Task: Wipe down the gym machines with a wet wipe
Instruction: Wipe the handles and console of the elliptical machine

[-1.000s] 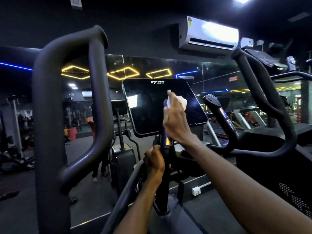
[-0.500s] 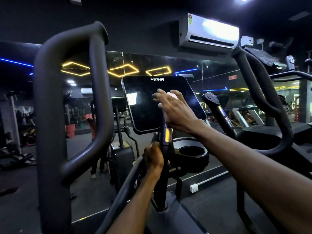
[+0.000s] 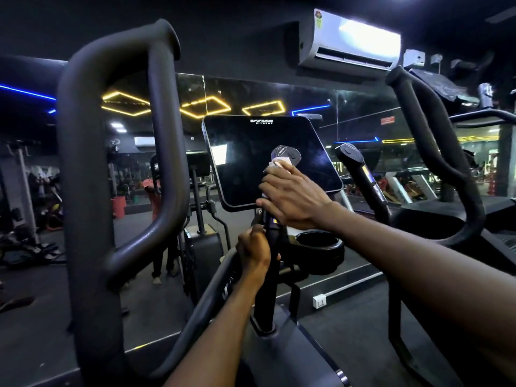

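Observation:
I stand at a black elliptical machine with a dark console screen [image 3: 251,157] in the middle. In front of the screen rises a short inner handle [image 3: 284,155] with a rounded cap. My right hand [image 3: 293,199] is wrapped round this handle just below the cap, with a white wet wipe [image 3: 279,163] bunched under its fingers against the grip. My left hand [image 3: 255,251] grips the same post lower down.
A thick moving arm bar [image 3: 83,177] loops up at the left, another [image 3: 446,152] at the right. A second inner handle [image 3: 360,174] stands right of the screen, a round cup holder [image 3: 318,241] beneath. A mirror wall lies ahead, an air conditioner [image 3: 349,43] above.
My right hand has left the screen with the wipe, moved down and closed round the top of the inner handle. My left hand has stayed on the post.

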A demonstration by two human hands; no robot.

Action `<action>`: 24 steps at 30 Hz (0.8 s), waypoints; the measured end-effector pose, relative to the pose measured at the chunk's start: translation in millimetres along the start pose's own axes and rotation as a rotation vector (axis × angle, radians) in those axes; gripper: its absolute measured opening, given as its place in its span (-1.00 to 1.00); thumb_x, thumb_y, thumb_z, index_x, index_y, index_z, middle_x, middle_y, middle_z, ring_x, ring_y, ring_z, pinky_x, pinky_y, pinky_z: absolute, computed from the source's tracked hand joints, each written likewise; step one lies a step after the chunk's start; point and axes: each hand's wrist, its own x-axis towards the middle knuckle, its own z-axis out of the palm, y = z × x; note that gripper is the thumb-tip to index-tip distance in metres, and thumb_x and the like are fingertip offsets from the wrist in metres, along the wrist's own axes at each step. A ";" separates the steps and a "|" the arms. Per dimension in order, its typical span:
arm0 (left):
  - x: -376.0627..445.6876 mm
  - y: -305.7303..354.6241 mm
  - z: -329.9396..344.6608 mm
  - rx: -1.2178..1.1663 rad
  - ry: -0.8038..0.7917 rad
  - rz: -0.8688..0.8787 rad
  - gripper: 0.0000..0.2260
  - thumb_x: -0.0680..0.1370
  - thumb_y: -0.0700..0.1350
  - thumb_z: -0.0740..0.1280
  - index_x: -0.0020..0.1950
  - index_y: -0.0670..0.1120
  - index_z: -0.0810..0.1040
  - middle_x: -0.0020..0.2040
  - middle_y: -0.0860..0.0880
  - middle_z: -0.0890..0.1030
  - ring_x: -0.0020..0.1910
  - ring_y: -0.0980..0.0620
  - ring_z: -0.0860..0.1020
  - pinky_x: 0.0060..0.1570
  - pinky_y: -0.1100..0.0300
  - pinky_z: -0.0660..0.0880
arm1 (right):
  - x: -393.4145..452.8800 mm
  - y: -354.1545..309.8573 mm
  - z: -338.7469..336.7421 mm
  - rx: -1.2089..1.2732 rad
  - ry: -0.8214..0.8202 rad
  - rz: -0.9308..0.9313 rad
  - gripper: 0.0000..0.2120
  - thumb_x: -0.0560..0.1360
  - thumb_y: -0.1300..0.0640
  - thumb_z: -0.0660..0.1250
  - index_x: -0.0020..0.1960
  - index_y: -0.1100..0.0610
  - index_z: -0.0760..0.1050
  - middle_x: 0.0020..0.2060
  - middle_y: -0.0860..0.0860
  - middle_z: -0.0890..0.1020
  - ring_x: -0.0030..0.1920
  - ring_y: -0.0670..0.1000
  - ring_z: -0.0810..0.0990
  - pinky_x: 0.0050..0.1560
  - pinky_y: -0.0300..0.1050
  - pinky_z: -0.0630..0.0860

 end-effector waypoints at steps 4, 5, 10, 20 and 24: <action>-3.1 1.7 -1.0 -0.016 0.001 -0.005 -0.64 0.64 -0.12 0.15 -0.29 -0.17 0.56 -0.43 -0.16 0.57 -0.60 -0.05 0.51 -0.66 0.26 0.36 | -23.4 -21.7 10.1 0.025 -0.049 -0.197 -0.52 0.68 -0.14 -0.03 -0.02 0.13 0.53 -0.04 0.06 0.59 0.20 0.13 0.50 0.47 0.06 0.21; -4.4 2.7 -0.6 -0.031 0.004 -0.004 -0.63 0.65 -0.10 0.15 -0.30 -0.15 0.55 -0.44 -0.14 0.56 -0.59 -0.07 0.51 -0.67 0.27 0.35 | -22.2 -16.2 8.7 0.014 -0.031 -0.184 -0.52 0.69 -0.13 -0.04 0.00 0.13 0.53 -0.02 0.06 0.59 0.22 0.13 0.50 0.47 0.05 0.20; 4.1 -7.2 -1.2 -0.012 -0.012 -0.016 -0.67 0.67 -0.14 0.12 -0.25 -0.10 0.51 -0.27 -0.16 0.57 -0.33 -0.07 0.55 -0.50 0.21 0.42 | -24.4 -34.8 12.6 0.060 0.040 -0.007 -0.56 0.65 -0.11 0.04 0.01 0.15 0.57 0.03 0.08 0.60 0.33 0.14 0.45 0.49 0.08 0.15; 9.4 -10.7 -4.2 0.107 -0.083 0.015 -0.77 0.69 -0.14 0.11 -0.04 -0.15 0.50 -0.16 0.00 0.49 -0.03 -0.06 0.56 -0.19 0.31 0.39 | -59.6 -79.1 31.5 0.166 0.136 0.104 -0.56 0.66 0.00 0.08 0.38 0.20 0.49 0.39 0.12 0.49 0.56 0.15 0.19 0.55 0.17 0.08; 6.0 -7.0 -9.8 0.033 -0.042 -0.046 -0.75 0.65 -0.06 0.18 -0.13 -0.15 0.52 -0.21 -0.11 0.60 -0.21 -0.07 0.57 -0.24 0.16 0.46 | -67.4 -69.4 23.2 0.189 0.112 0.092 -0.48 0.67 -0.04 0.00 0.54 0.17 0.29 0.56 0.08 0.25 0.59 0.09 0.09 0.55 0.13 0.09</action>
